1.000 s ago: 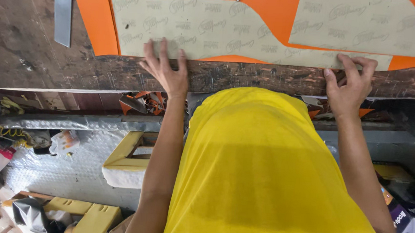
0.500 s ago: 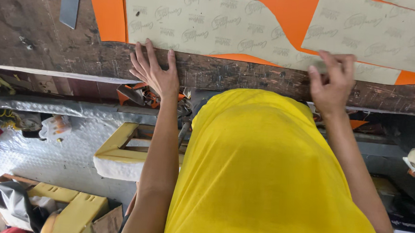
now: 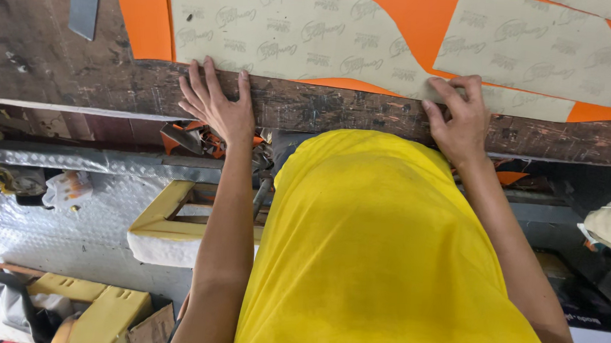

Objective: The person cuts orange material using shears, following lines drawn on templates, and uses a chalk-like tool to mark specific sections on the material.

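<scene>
We see left hand (image 3: 214, 104) flat, fingers spread, pinning beige sheet (image 3: 293, 33) at bench edge (image 3: 337, 113); right hand (image 3: 461, 117) curled, pinching same sheet's edge (orange sheet (image 3: 142, 13) underneath), likely keeping it aligned.

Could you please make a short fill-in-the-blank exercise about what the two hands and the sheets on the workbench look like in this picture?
1. The beige pattern sheets lie on top of a sheet coloured ____.
2. The person wears a shirt coloured ____.
3. The left hand lies flat with its fingers ____ apart.
4. The right hand rests at the dark ____ edge of the workbench.

Missing words: orange; yellow; spread; front
</scene>
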